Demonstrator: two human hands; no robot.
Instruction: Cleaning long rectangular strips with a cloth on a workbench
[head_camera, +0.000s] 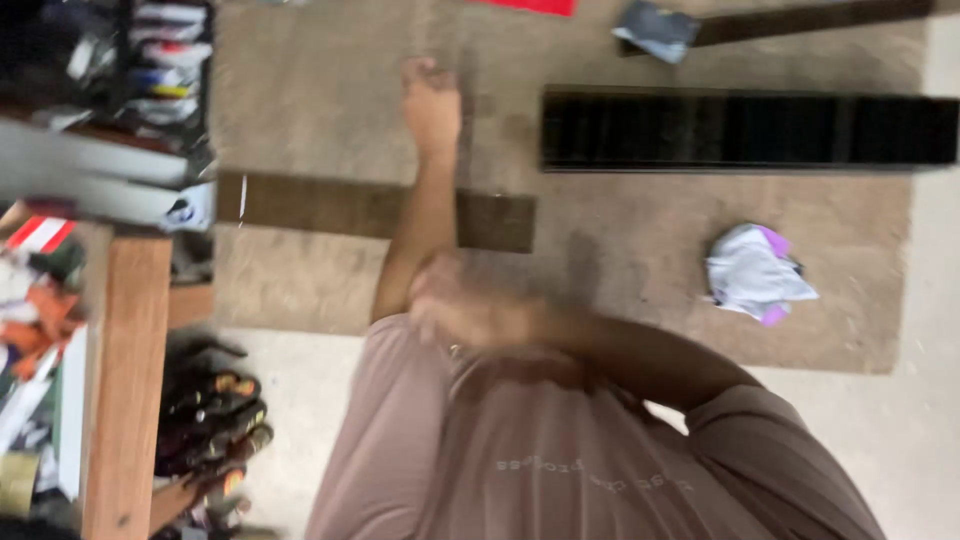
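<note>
The picture is blurred by motion. My left arm stretches out ahead over the brown carpet (330, 110), and my left hand (431, 98) is curled into a fist with nothing visible in it. My right arm bends across my chest in a pinkish shirt (520, 460). My right hand (462, 305) rests by my left elbow, too smeared to show its fingers. A dark flat plank (330, 205) lies on the carpet beneath my left forearm.
A long black slatted panel (745, 130) lies at the upper right, with another dark plank (800, 20) beyond it. A crumpled white and purple cloth (755, 272) sits on the carpet. A cluttered wooden table (125, 380) and shelves (110, 90) fill the left side.
</note>
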